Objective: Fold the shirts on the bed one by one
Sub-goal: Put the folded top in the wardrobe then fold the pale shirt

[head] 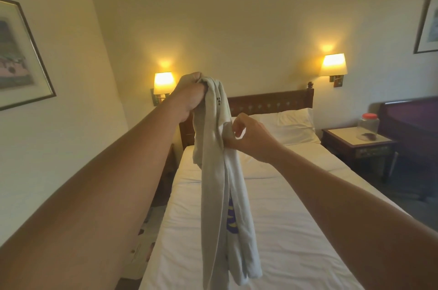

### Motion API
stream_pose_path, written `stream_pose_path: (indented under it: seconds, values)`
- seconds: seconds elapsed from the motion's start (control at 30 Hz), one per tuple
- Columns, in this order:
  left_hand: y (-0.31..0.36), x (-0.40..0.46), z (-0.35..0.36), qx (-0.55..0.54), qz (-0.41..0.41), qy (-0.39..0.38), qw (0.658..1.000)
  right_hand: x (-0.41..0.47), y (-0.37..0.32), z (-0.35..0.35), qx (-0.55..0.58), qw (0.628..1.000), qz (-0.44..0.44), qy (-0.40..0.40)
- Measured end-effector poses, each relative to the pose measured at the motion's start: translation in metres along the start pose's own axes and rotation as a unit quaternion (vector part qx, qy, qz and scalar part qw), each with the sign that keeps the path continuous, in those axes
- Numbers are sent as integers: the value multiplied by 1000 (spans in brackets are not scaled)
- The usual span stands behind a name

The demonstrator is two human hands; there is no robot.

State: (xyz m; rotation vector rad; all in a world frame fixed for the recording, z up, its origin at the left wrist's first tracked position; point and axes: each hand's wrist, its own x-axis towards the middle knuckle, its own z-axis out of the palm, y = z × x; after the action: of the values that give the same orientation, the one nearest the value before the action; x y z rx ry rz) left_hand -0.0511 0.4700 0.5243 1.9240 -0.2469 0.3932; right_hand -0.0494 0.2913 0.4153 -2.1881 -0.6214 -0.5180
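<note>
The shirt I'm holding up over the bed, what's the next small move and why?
Probably draw the right hand sideways, away from the left hand, to spread the grey shirt. It hangs bunched in a narrow column from the left hand's grip, with the right pinching an edge lower down, so it cannot yet lie flat on the bed.

One head-worn view looks forward along the bed (296, 230) toward the headboard (270, 100).

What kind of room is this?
Probably a hotel bedroom: a made bed with a white pillow, matching lit wall lamps either side of the headboard, and a bedside table.
</note>
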Motion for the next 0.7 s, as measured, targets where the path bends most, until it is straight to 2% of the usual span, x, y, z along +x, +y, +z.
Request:
stream_pose_path:
  seconds: [0.13, 0.27, 0.4, 0.53, 0.63, 0.7]
  values:
    - [0, -5, -6, -2, 1, 3, 1000, 1, -23, 4, 57, 997, -18, 57]
    - [-2, -6, -11, 0, 5, 5, 1000, -3, -38, 12, -20, 996, -54, 71]
    - [-7, -2, -16, 0, 3, 14, 1000, -1, -40, 18, -44, 996, -4, 83]
    - [-16, -5, -26, 5, -13, 25, 1000, 0, -33, 7, 46, 989, 75, 121]
    - [-29, -9, -26, 10, -38, 28, 999, 3, -24, -6, 161, 960, 147, 177]
    - [-37, -11, -21, 52, -41, 12, 998, 6, -19, -14, 199, 942, 175, 207]
